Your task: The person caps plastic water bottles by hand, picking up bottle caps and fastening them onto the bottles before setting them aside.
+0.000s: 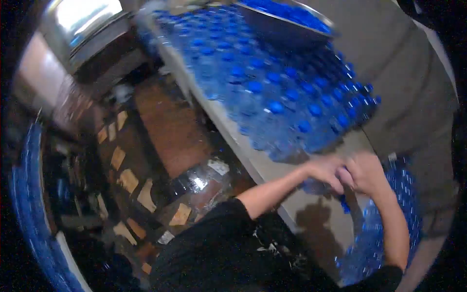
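Now, left hand [324,173]: fingers curled, cannot tell what they hold.
Right hand [366,171]: curled close beside it, hold equally unclear.
Blue-topped bottles [275,106]: massed on the table [265,168], beyond both hands.

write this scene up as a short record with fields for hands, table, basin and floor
left hand: close against the right hand, over the table's near part; grip blurred
right hand: bent inward toward the left; what it holds cannot be told
table: pale, bearing dense rows of blue-capped bottles
basin: at the top of the picture, heaped with small blue pieces
floor: dark, with scattered light-coloured scraps
image quality: blurred around the hands
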`<action>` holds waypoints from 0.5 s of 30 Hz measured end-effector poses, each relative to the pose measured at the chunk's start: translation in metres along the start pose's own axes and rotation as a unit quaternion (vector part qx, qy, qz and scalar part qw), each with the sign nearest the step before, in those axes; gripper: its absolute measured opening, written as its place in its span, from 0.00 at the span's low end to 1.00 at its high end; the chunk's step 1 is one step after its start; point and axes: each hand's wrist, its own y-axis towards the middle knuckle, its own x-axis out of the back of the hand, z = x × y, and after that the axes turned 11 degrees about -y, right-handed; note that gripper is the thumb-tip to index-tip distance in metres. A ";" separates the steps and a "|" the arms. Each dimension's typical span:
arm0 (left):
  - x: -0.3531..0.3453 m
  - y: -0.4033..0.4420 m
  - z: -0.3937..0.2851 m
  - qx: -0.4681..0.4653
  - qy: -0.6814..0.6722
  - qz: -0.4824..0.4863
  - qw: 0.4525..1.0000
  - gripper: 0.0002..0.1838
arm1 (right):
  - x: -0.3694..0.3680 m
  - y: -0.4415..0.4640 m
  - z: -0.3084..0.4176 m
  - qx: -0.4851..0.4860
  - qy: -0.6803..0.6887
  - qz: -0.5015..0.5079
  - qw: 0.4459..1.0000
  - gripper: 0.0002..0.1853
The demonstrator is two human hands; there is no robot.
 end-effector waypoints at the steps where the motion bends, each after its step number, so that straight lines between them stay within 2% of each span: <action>1: -0.001 0.008 0.019 -0.043 -0.010 0.017 0.999 0.26 | -0.006 -0.006 -0.007 0.004 0.002 0.019 1.000 0.17; 2: 0.001 0.012 0.029 0.045 -0.030 0.022 0.998 0.26 | -0.019 -0.011 -0.008 -0.029 0.003 0.007 1.000 0.16; 3: 0.004 0.011 0.012 0.071 -0.060 0.033 0.995 0.26 | -0.030 -0.015 -0.007 -0.071 0.006 0.000 0.997 0.16; 6: -0.011 0.002 0.016 0.025 0.001 -0.086 0.996 0.28 | -0.031 -0.017 0.019 -0.188 0.001 -0.021 0.982 0.15; 7: -0.022 -0.001 0.012 0.009 0.008 -0.125 0.992 0.26 | -0.020 -0.013 0.030 -0.203 0.008 -0.055 0.978 0.16; 8: -0.037 -0.001 0.015 -0.037 0.061 -0.232 0.970 0.26 | -0.023 -0.013 0.031 -0.241 -0.001 -0.039 0.970 0.17; 10: -0.078 0.008 0.032 -0.123 0.149 -0.427 0.883 0.26 | -0.028 -0.028 0.036 -0.323 -0.019 0.011 0.946 0.20; 11: -0.086 0.007 0.033 -0.118 0.136 -0.443 0.878 0.29 | -0.008 -0.019 0.048 -0.345 -0.020 0.030 0.938 0.24; 14: -0.090 -0.006 0.016 -0.081 0.015 -0.424 0.902 0.29 | 0.001 -0.018 0.050 -0.365 -0.034 0.101 0.925 0.23; 15: -0.087 -0.003 0.017 -0.069 0.053 -0.440 0.894 0.27 | 0.006 -0.012 0.049 -0.369 -0.043 0.139 0.918 0.23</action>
